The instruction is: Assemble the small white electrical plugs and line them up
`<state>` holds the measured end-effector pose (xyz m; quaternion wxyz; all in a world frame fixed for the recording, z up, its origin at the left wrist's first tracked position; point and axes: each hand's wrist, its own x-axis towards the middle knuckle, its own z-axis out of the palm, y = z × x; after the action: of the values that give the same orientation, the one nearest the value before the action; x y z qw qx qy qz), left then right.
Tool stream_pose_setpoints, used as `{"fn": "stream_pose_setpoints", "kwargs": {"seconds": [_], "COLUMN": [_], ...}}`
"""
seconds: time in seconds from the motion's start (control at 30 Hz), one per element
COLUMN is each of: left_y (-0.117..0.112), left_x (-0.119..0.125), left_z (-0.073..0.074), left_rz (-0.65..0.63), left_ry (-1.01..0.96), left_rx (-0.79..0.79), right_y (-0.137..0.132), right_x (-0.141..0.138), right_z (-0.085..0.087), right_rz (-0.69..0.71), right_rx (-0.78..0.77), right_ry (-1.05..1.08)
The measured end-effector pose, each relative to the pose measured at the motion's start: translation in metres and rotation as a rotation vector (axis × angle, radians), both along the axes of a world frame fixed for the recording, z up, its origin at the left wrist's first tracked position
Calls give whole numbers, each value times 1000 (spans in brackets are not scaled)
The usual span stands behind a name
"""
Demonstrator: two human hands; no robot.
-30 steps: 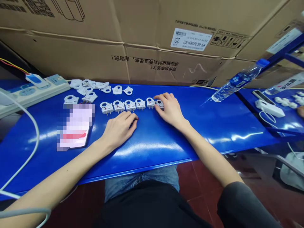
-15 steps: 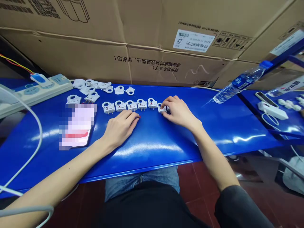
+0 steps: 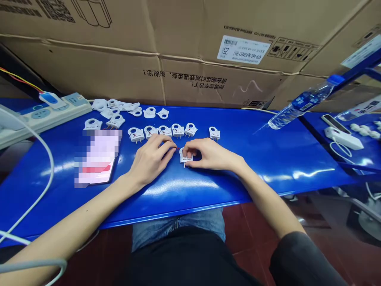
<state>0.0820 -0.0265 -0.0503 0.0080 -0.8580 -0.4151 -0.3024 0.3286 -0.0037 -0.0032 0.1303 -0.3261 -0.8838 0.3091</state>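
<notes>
My right hand point(image 3: 205, 155) is closed on a white plug housing point(image 3: 186, 159) with a round opening, its two metal prongs pointing toward me. My left hand point(image 3: 154, 157) is beside it, thumb and fingers pinched around a small red piece point(image 3: 177, 148), perhaps a wire end; its exact kind is too small to tell. Behind my hands stands a row of similar white plug housings point(image 3: 177, 130), several with dark and red bits in their openings. One more plug housing point(image 3: 214, 133) sits apart to the right of that row.
A phone point(image 3: 102, 155) lies left on the blue table point(image 3: 208, 190). White plastic parts point(image 3: 119, 105) are scattered behind it, near a power strip point(image 3: 44, 115). A tilted water bottle point(image 3: 303, 103) stands at right. A large cardboard box point(image 3: 184, 59) walls off the back.
My right hand has moved left and toward me with a plug housing from the row's right end, bringing it next to my left hand. A plug housing on the right is now uncovered.
</notes>
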Motion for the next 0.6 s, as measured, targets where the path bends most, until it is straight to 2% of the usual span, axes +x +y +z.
{"fn": "stream_pose_setpoints", "kwargs": {"seconds": [0.1,0.17,0.3,0.4,0.6], "left_y": [0,0,-1,-1,-1], "left_x": [0,0,1,2,4], "left_z": [0,1,1,1,1], "left_rz": [-29,-33,-24,-15,-69], "left_ry": [8,38,37,8,19], "left_rx": [-15,-18,-16,-14,-24], "right_y": [2,5,12,18,28], "right_x": [1,2,2,-1,-2], "right_z": [-2,-4,-13,-19,-30], "right_rz": [-60,-179,-430,-469,-477], "right_rx": [37,142,386,444,464], "right_ry": [36,8,-189,-278,-312]}}
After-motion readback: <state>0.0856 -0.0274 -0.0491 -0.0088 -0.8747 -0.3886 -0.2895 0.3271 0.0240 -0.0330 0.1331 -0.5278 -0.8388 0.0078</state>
